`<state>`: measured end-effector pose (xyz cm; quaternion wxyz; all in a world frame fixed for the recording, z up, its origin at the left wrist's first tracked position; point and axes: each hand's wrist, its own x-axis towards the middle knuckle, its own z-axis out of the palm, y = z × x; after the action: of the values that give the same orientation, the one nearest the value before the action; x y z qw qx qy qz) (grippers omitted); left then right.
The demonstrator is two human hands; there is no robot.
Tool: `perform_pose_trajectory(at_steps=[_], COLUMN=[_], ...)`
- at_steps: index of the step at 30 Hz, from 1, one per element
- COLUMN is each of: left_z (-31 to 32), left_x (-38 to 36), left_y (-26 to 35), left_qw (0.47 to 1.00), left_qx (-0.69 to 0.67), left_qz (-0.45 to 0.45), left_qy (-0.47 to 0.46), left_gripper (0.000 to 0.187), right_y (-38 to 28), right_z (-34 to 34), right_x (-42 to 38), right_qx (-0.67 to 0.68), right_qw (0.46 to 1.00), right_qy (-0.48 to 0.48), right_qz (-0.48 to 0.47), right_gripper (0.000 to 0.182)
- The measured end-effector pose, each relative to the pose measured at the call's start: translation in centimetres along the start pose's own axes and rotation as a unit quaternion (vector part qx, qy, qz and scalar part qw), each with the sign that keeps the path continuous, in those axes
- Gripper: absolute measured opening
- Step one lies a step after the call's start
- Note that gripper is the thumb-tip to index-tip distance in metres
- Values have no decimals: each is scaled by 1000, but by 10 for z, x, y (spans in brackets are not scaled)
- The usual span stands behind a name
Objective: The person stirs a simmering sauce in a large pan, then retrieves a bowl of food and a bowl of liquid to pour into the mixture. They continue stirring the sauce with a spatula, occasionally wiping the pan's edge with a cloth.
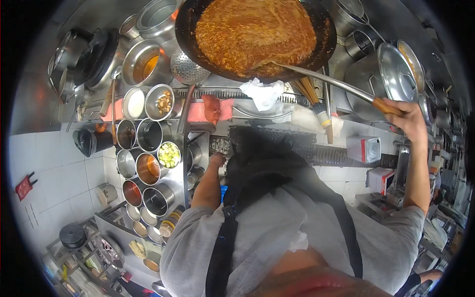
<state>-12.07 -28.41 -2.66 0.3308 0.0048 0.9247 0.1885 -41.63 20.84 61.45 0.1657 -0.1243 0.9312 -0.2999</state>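
My right hand (406, 119) is wrapped round the wooden end of a long-handled ladle (341, 86). The ladle's far end is sunk in reddish-brown, grainy food (255, 34) that fills a large black wok (185, 37) at the top. My left hand (216, 159) hangs low beside the apron, near the edge of the side counter; its fingers are too small and dark to make out. A white cloth (263, 94) and a red cloth (212, 108) lie on the ledge below the wok.
Metal pots of sauces and chopped green pieces (169, 155) crowd the left counter. A perforated skimmer (189, 69) lies left of the wok. To the right stand a large lidded pot (366, 89), a bamboo brush (316, 106) and a white container (363, 149).
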Motion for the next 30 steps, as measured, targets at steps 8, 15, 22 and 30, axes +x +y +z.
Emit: perform_pose_trajectory(at_steps=[8, 15, 22, 30], left_z=[-9, -21, -43, -32], left_x=[-64, -99, -114, -115], left_y=[-7, 19, 47, 36], left_qw=[976, 988, 943, 993], left_qx=[-151, 82, -210, 66], left_qz=[-123, -87, -258, -89], left_qy=[-100, -102, 29, -33], left_gripper=[26, 28, 53, 31], right_y=[-15, -48, -53, -17], right_z=[104, 180, 189, 137], right_x=[92, 153, 222, 219], right_qx=[135, 18, -92, -130], right_qw=[987, 974, 960, 966], right_qy=[-70, 20, 155, 184], right_qz=[-53, -223, -214, -129], right_gripper=[50, 48, 44, 40])
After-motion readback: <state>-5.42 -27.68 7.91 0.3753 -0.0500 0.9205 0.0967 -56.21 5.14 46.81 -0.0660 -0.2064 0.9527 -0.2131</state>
